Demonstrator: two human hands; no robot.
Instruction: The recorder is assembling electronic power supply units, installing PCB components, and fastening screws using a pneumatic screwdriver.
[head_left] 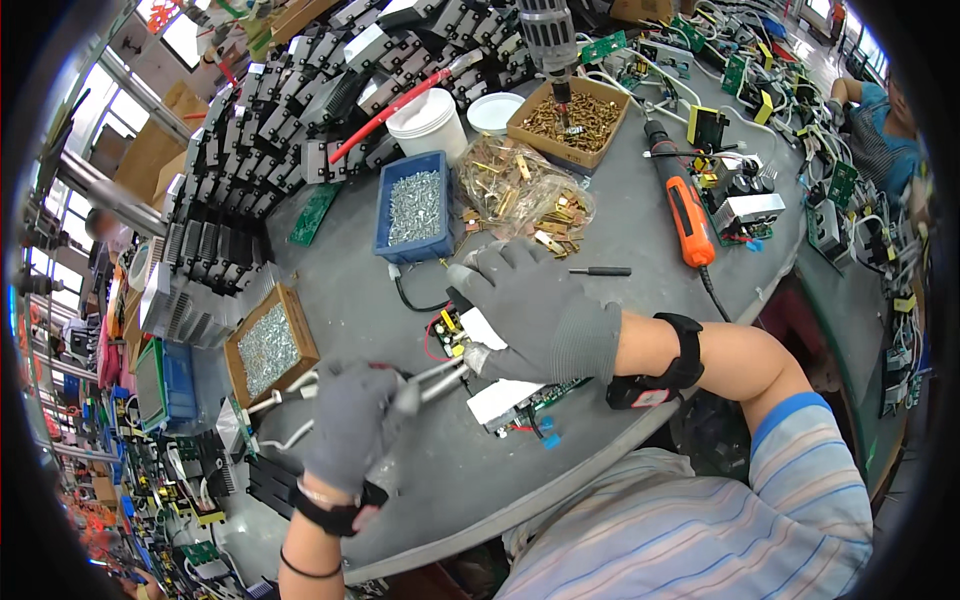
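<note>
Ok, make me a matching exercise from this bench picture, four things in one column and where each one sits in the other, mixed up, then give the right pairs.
Things:
1. blue tray of silvery screws
2. orange electric screwdriver
3. cardboard box of brass parts
4. circuit board

Places:
A. under the gloved right hand
B. lying on the grey table, right of the clear bag of brass pieces
C. beneath the hanging driver at the far edge
D. just left of the clear bag, below the white tub

Pairs: 1-D, 2-B, 3-C, 4-A
</note>
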